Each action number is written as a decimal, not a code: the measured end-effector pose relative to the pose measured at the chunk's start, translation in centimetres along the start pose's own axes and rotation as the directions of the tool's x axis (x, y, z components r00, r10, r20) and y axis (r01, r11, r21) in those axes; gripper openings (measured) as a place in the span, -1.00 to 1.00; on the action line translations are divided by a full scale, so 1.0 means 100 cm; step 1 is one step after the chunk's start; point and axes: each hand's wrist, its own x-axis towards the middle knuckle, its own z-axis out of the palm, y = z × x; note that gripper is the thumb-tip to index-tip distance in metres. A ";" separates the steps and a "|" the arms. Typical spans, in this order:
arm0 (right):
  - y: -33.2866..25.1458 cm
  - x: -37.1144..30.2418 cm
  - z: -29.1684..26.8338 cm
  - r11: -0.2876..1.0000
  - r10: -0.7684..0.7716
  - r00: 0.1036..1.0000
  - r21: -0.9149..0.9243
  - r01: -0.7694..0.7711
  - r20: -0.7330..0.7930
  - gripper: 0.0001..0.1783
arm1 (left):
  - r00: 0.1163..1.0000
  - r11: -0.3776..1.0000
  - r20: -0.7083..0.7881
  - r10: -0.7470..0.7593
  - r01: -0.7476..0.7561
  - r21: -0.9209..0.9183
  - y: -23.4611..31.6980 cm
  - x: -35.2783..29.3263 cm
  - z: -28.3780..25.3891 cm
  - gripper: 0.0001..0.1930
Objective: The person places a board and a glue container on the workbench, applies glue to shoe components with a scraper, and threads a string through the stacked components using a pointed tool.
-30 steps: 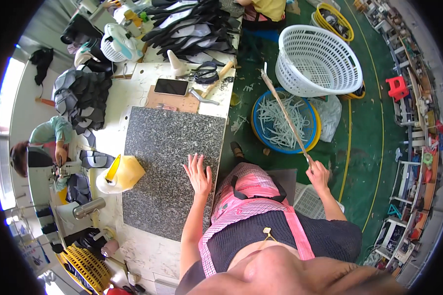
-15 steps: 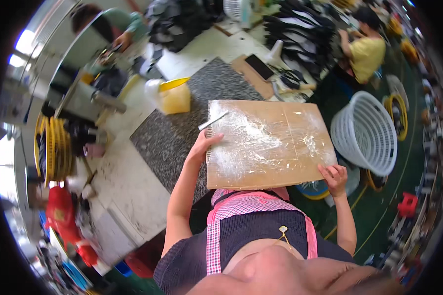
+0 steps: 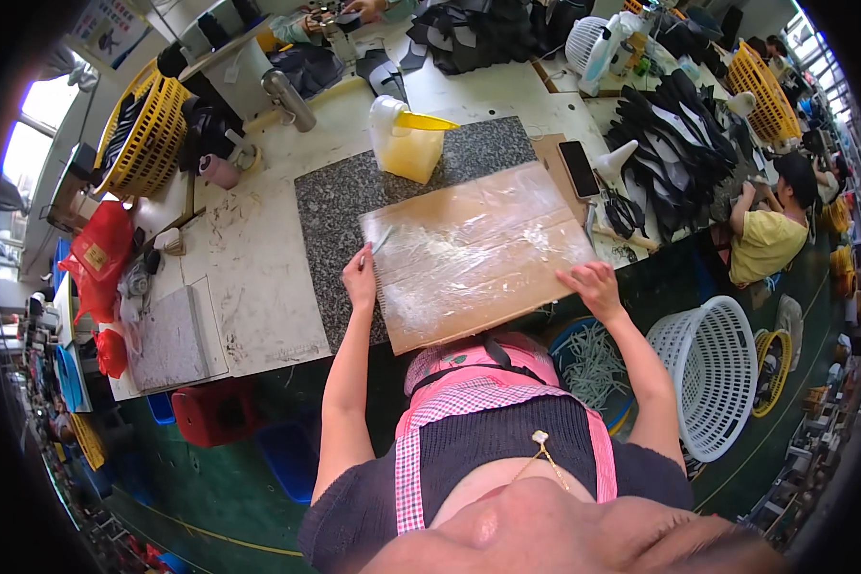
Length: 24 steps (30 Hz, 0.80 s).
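Observation:
A flat brown cardboard sheet (image 3: 478, 253), smeared with whitish, glossy residue, lies partly over a speckled dark grey slab (image 3: 330, 225). Its near edge reaches to my apron. My left hand (image 3: 359, 279) grips the sheet's left edge, fingers closed. A narrow grey strip (image 3: 384, 238) sticks up by those fingertips; whether they pinch it too is hard to see. At the right edge, my right hand (image 3: 593, 287) has its fingers over the top, with the thumb hidden. Beyond the sheet stands a translucent tub with yellowish contents (image 3: 413, 153).
A phone (image 3: 579, 168) and black scissors (image 3: 625, 212) lie right of the sheet, near piled black pieces (image 3: 670, 134). Below my right forearm is a basin of pale strips (image 3: 593, 362), beside a white basket (image 3: 713, 373). A person in yellow (image 3: 770, 239) sits at far right.
My view has swung, so the table sits farther right in it. The cardboard sheet has shifted over the slab and turned slightly, both hands still at its sides.

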 end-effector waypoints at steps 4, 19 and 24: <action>0.014 -0.003 0.030 0.997 -0.070 0.992 0.051 0.065 0.103 -0.42 | 0.875 0.782 -0.190 0.446 -0.278 0.558 0.011 -0.005 -0.013 -0.80; 0.031 -0.024 0.052 0.835 -0.180 0.956 0.549 0.026 0.229 -0.44 | 0.717 0.904 -0.697 -0.014 0.307 0.297 -0.051 -0.159 -0.162 -0.80; 0.039 -0.013 0.042 0.795 -0.143 0.963 0.606 -0.024 0.226 -0.51 | 0.562 0.343 -0.684 -0.465 0.827 0.446 -0.038 -0.204 -0.146 0.22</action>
